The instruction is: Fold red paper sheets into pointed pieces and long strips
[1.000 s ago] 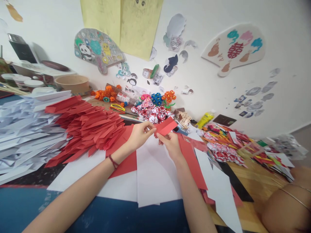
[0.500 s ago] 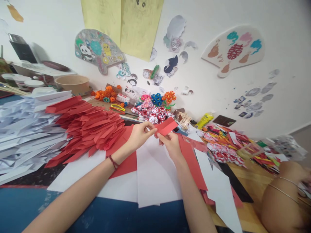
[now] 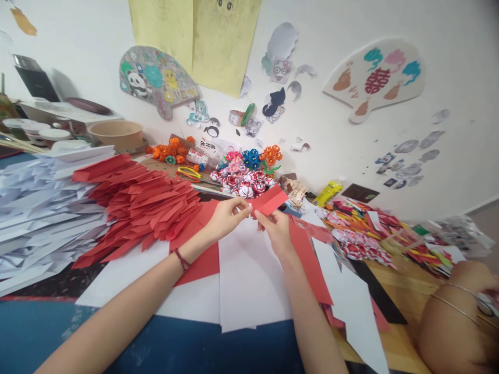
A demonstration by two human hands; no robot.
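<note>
A folded strip of red paper [image 3: 273, 198] is held up over the white sheets in the middle. My right hand [image 3: 277, 231] pinches its lower left part between thumb and fingers. My left hand [image 3: 229, 217] has thumb and fingertips pinched together right beside the paper's left end. Something small and pale may show at those fingertips, but I cannot make it out. Beneath both hands lie white paper sheets [image 3: 253, 280] and a red sheet [image 3: 205, 262]. Left of my left hand is a heap of folded red paper pieces [image 3: 156, 208].
Folded white paper pieces [image 3: 39, 218] are heaped at far left. Red-and-white paper flowers [image 3: 247, 184] sit behind the hands, with a yellow bottle [image 3: 329, 192] farther right. Another person's arm [image 3: 452, 322] rests at the right edge. A wall [image 3: 312, 104] stands behind.
My right hand has shifted the red paper slightly to the right and up, away from my left fingertips. My left hand has barely moved.
</note>
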